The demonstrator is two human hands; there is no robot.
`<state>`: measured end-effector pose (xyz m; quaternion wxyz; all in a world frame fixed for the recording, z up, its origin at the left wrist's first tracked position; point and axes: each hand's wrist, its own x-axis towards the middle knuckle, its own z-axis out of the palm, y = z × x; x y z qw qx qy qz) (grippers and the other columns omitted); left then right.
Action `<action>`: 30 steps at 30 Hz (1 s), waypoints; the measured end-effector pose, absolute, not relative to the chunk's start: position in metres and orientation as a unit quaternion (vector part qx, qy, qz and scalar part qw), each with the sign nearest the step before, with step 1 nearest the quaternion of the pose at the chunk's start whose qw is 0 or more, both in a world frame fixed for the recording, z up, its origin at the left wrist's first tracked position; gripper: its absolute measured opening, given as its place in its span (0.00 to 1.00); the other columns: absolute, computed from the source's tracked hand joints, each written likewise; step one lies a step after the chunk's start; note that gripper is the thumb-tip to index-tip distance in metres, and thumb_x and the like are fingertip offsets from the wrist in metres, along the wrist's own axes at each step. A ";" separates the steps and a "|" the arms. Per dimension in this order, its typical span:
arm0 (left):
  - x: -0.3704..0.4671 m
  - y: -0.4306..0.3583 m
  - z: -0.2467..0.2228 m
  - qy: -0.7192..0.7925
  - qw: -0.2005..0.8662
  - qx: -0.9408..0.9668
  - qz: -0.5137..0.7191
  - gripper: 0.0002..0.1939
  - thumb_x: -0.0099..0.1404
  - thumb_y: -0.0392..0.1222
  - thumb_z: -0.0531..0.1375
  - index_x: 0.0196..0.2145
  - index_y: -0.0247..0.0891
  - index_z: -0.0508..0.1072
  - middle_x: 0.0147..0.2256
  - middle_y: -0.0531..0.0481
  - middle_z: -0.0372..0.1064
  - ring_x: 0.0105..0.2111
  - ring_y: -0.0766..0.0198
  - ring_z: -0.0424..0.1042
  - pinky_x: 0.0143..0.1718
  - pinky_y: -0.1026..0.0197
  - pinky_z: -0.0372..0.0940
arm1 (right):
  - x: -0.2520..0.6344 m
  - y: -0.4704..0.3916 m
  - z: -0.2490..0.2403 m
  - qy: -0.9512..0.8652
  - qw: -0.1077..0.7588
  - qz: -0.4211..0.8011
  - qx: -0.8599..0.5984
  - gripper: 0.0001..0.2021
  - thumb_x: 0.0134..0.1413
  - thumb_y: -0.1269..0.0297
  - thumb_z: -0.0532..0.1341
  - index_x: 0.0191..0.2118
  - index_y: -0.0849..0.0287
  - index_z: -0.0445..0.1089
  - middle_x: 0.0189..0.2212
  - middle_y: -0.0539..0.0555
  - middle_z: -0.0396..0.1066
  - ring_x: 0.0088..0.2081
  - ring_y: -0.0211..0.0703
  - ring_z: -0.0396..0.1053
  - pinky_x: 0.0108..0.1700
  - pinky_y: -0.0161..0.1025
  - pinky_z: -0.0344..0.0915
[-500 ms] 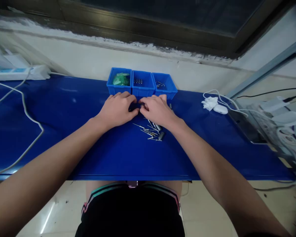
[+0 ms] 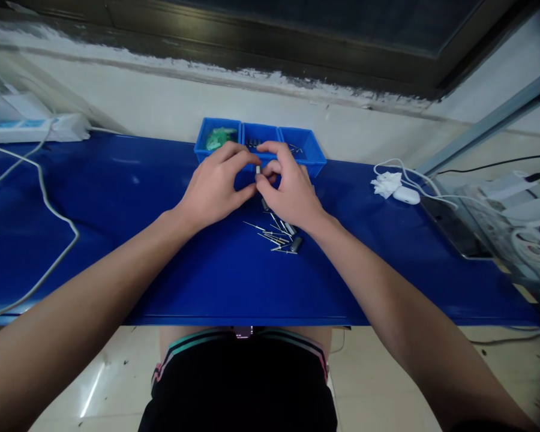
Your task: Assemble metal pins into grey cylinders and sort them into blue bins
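A small pale cylindrical piece [image 2: 258,170] stands between the fingertips of both hands, just in front of the blue bins. My right hand [image 2: 288,186] pinches it with thumb and fingers. My left hand [image 2: 220,183] curves round from the other side, its thumb and index fingertips at the same piece. Below my right hand, several thin metal rivets [image 2: 276,239] lie in a loose pile on the blue table [image 2: 207,276], with a dark grey cylinder [image 2: 296,244] at their right end. More grey pieces are partly hidden by my right hand.
Three joined blue bins stand by the wall: the left bin [image 2: 200,144] holds green bags, the middle one [image 2: 261,128] dark cylinders, the right one [image 2: 317,155] thin metal pieces. White cables [image 2: 49,207] run at left; a white earbud case [image 2: 405,195] and phone [image 2: 459,231] lie right.
Both hands have lifted slightly towards the bins, and a small pale piece now shows between their fingertips. The rivet pile looks unchanged.
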<state>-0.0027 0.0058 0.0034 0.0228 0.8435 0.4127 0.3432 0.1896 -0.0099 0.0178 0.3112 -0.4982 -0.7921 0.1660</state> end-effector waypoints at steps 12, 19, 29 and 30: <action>-0.002 0.004 0.007 0.418 0.005 0.831 0.366 0.15 0.71 0.47 0.63 0.54 0.45 0.75 0.62 0.41 0.69 0.66 0.42 0.67 0.66 0.39 0.67 | 0.193 0.004 0.015 -0.703 0.392 0.400 -0.438 0.14 0.67 0.52 0.61 0.45 0.54 0.79 0.42 0.53 0.78 0.47 0.48 0.73 0.49 0.45 0.67; 0.000 0.002 0.006 0.394 -0.003 0.835 0.384 0.16 0.70 0.49 0.63 0.53 0.45 0.75 0.62 0.40 0.68 0.66 0.41 0.67 0.66 0.39 0.66 | 0.196 0.005 0.014 -0.648 0.400 0.484 -0.432 0.14 0.59 0.49 0.69 0.36 0.55 0.75 0.40 0.52 0.76 0.42 0.43 0.69 0.42 0.40 0.63; -0.002 0.003 0.004 0.401 -0.001 0.833 0.382 0.22 0.72 0.62 0.62 0.54 0.46 0.72 0.62 0.41 0.67 0.67 0.41 0.65 0.64 0.39 0.69 | 0.203 0.006 0.018 -0.647 0.352 0.536 -0.413 0.18 0.63 0.43 0.66 0.42 0.54 0.78 0.45 0.56 0.77 0.46 0.49 0.71 0.41 0.45 0.63; -0.001 0.003 0.004 0.399 0.000 0.834 0.381 0.22 0.72 0.63 0.62 0.54 0.46 0.72 0.62 0.42 0.68 0.67 0.41 0.66 0.64 0.39 0.69 | 0.203 0.006 0.018 -0.647 0.350 0.536 -0.415 0.18 0.62 0.43 0.67 0.42 0.54 0.78 0.44 0.56 0.77 0.46 0.49 0.71 0.41 0.45 0.63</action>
